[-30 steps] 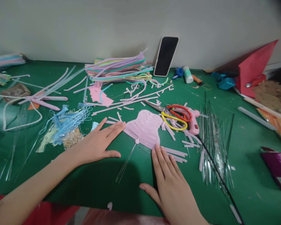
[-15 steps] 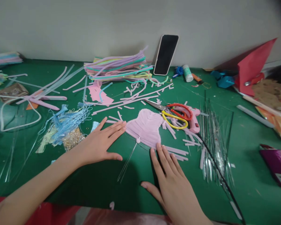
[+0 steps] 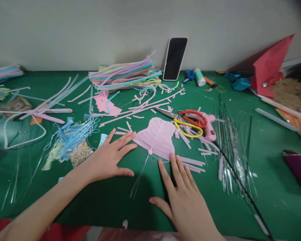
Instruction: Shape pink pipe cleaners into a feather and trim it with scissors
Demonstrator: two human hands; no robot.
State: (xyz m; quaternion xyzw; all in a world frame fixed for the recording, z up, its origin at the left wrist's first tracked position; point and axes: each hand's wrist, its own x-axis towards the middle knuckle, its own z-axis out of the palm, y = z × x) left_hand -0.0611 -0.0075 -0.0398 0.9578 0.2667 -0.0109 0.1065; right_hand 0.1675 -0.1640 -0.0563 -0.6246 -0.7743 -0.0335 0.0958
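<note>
A lilac piece made of pipe cleaners laid side by side [image 3: 157, 135] lies flat on the green table, shaped like a flared fan. Thin wires [image 3: 141, 175] run toward me from a small lilac knob [image 3: 150, 152] at its lower edge. My left hand [image 3: 107, 157] rests palm down with fingers spread, its fingertips at the piece's left corner. On the other side my right hand [image 3: 185, 197] lies flat, thumb out, with fingertips at the lower right corner. Neither hand grips anything. Scissors [image 3: 188, 124] with red and yellow handles lie half open just beyond the piece.
Behind the scissors lies a pink glue gun [image 3: 210, 129] with a black cord. A pipe cleaner bundle [image 3: 125, 73] and a phone [image 3: 175, 58] stand near the wall. Blue tassels [image 3: 75, 135] and a bag of gold beads [image 3: 79, 153] are left; clear strips [image 3: 234, 157] lie right.
The view has shifted slightly, so everything sits a little differently in the picture. Both hands stay spread at the lilac piece, with the left fingers slightly further apart.
</note>
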